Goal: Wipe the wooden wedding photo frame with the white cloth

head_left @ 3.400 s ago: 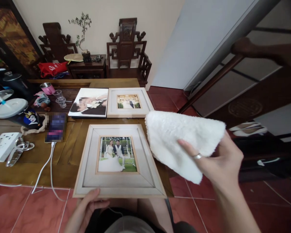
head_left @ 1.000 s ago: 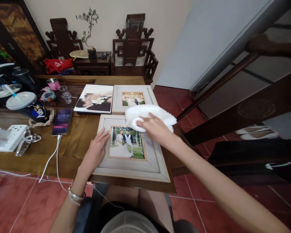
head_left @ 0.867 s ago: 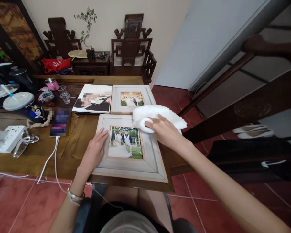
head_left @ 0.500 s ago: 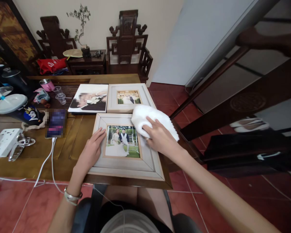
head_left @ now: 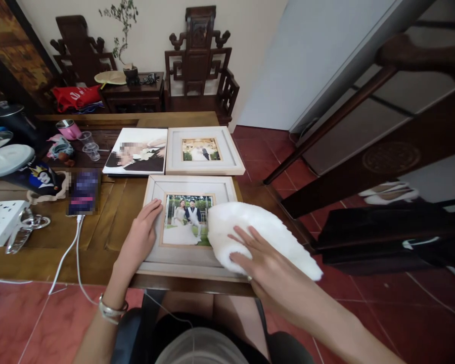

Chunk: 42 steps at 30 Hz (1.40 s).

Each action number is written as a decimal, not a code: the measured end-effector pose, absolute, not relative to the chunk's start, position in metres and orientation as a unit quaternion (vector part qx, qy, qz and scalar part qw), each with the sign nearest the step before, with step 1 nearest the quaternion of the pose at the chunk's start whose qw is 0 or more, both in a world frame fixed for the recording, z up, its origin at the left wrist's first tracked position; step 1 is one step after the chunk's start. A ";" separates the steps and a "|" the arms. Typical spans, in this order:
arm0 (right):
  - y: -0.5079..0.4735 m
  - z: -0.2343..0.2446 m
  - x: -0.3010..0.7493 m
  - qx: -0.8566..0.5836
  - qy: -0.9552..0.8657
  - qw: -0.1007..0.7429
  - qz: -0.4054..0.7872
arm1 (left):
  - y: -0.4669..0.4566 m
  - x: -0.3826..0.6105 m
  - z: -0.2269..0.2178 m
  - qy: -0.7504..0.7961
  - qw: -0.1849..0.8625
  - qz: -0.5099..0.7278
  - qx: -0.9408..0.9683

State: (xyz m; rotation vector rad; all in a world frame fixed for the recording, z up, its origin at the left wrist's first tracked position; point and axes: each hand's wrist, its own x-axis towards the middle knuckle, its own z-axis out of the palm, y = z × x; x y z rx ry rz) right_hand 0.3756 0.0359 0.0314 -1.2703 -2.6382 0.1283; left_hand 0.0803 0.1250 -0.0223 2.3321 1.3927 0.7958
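A pale wooden picture frame with a photo of a couple in wedding clothes lies face up at the table's near edge. My left hand rests along its left side, fingers stretched out flat over the border. Over the frame's lower right part, my right hand is closed on a fluffy white cloth. The cloth covers the frame's right border and the photo's right edge, and its far end hangs past the table. Part of it is bunched under my fingers.
Behind lie a second pale frame and a white-edged photo panel. On the left are a phone with a white cable, a power strip, a clear hair clip and a lidded cup. A dark wooden chair stands right.
My right hand has moved the white cloth toward me down the frame's right side, uncovering the upper right corner and the second frame. My left hand stays on the left border.
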 end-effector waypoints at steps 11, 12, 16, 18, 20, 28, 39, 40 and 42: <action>0.114 0.018 0.372 -0.483 -0.870 0.100 -0.009 | 0.127 0.079 -0.023 0.482 0.157 0.264 0.821; 0.115 0.019 0.372 -0.477 -0.874 0.095 -0.015 | 0.127 0.080 -0.022 0.484 0.157 0.265 0.819; 0.082 0.028 0.374 -0.446 -0.891 0.084 -0.004 | 0.125 0.083 -0.018 0.494 0.162 0.257 0.815; 0.054 0.034 0.376 -0.436 -0.896 0.079 0.029 | 0.124 0.084 -0.016 0.498 0.166 0.250 0.813; 0.029 0.040 0.377 -0.431 -0.897 0.072 0.069 | 0.124 0.085 -0.014 0.499 0.168 0.249 0.813; 0.021 0.033 0.337 -0.383 -0.908 0.099 0.141 | 0.125 0.086 -0.016 0.488 0.166 0.297 0.803; 0.031 0.027 0.285 -0.335 -0.930 0.095 0.121 | 0.128 0.077 -0.019 0.478 0.174 0.296 0.808; 0.026 0.028 0.295 -0.347 -0.925 0.095 0.119 | 0.128 0.077 -0.020 0.479 0.172 0.297 0.808; 0.017 0.031 0.317 -0.382 -0.915 0.084 0.101 | 0.128 0.078 -0.021 0.479 0.171 0.303 0.806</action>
